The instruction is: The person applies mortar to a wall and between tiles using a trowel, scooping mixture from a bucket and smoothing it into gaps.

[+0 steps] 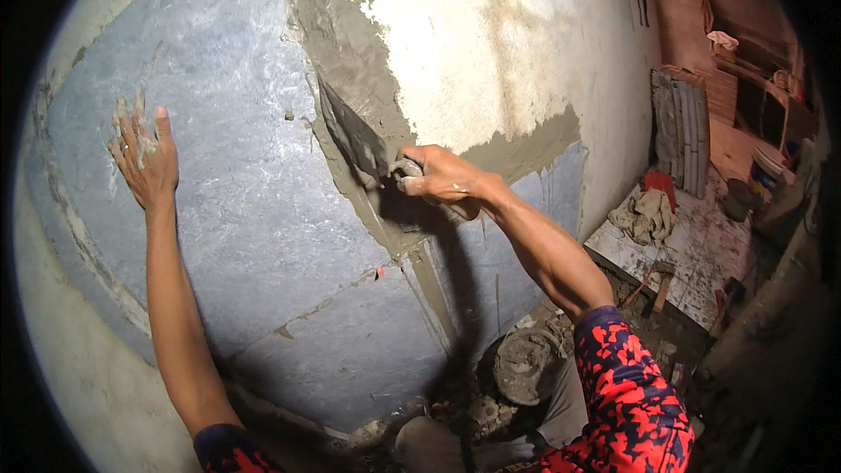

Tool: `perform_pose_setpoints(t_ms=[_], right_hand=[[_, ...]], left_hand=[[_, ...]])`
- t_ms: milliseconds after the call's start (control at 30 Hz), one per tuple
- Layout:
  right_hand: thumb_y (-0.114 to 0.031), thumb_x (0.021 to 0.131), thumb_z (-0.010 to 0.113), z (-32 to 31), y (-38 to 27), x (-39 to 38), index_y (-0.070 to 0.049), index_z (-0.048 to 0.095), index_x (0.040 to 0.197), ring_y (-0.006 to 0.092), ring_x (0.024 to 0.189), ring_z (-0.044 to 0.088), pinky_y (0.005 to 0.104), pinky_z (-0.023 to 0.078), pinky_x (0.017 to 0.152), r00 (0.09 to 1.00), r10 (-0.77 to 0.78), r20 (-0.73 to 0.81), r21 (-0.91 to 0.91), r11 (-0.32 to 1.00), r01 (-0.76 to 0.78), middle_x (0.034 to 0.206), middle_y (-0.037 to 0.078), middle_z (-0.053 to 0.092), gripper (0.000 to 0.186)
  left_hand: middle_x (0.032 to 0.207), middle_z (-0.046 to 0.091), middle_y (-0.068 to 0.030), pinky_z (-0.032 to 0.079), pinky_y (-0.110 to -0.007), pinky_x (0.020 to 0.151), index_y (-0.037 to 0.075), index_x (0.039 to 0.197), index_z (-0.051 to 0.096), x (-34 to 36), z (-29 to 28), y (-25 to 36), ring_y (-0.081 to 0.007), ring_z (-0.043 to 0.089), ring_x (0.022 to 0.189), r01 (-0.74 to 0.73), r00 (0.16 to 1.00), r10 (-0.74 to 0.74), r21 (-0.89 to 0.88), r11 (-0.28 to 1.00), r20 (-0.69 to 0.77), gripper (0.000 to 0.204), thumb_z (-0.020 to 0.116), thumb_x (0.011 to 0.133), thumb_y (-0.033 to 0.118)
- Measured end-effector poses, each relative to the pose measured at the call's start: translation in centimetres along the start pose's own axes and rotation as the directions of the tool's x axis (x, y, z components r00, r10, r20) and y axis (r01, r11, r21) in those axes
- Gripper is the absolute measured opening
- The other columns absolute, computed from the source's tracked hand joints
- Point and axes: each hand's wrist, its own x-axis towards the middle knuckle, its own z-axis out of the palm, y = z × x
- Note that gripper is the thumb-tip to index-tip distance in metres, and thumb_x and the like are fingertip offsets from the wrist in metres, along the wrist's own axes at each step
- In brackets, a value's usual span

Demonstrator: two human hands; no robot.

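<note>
My right hand is wrapped round the handle of a trowel. The trowel's blade lies against a strip of wet grey mortar, along the edge of a large blue-grey panel on the wall. My left hand, smeared with mortar, is pressed flat on the panel with its fingers spread. To the right of the mortar strip is bare pale wall. A lower band of mortar borders that bare patch.
Below, by my knees, stands a bucket of mortar. On the right, a crumpled cloth lies on a dirty tiled ledge, with a hammer at its edge. Corrugated sheets lean against the wall behind.
</note>
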Motion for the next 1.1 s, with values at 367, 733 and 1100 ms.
perform_pose_setpoints(t_ms=[367,733,1100], right_hand=[[-0.023,0.088,0.063,3.0,-0.1,-3.3,-0.003,0.052,0.093,0.0271,0.06,0.058,0.0392,0.045,0.055,0.897,0.308,-0.316,0.166,0.949,-0.268,0.067,0.013,0.058,0.024],[-0.015,0.088,0.057,6.4,-4.2,-3.5,0.007,0.043,0.099,0.0483,0.076,0.061,0.0512,0.048,0.067,0.968,0.231,-0.1,-0.213,0.945,-0.248,0.078,0.03,0.062,0.028],[-0.02,0.087,0.059,6.9,-0.9,-5.7,0.004,0.046,0.094,0.0506,0.072,0.057,0.0544,0.043,0.066,0.914,0.346,-0.211,-0.128,0.918,-0.377,0.072,0.032,0.058,0.027]], left_hand=[[0.151,0.03,-0.0075,0.014,-0.049,0.117,0.022,0.144,0.036,-0.1,0.1,-1.1,-0.0287,0.025,0.14,0.011,0.999,-0.012,0.031,0.999,0.03,0.061,0.024,0.097,0.058],[0.151,0.031,-0.0085,0.016,-0.049,0.116,0.021,0.144,0.036,-0.1,0.7,-1.5,-0.0294,0.026,0.14,-0.016,1.0,0.016,0.054,0.998,-0.006,0.062,0.024,0.096,0.059],[0.151,0.031,-0.009,0.014,-0.049,0.116,0.021,0.144,0.037,0.3,0.5,-0.7,-0.0294,0.026,0.14,0.006,1.0,-0.007,-0.026,1.0,-0.017,0.064,0.025,0.095,0.06]])
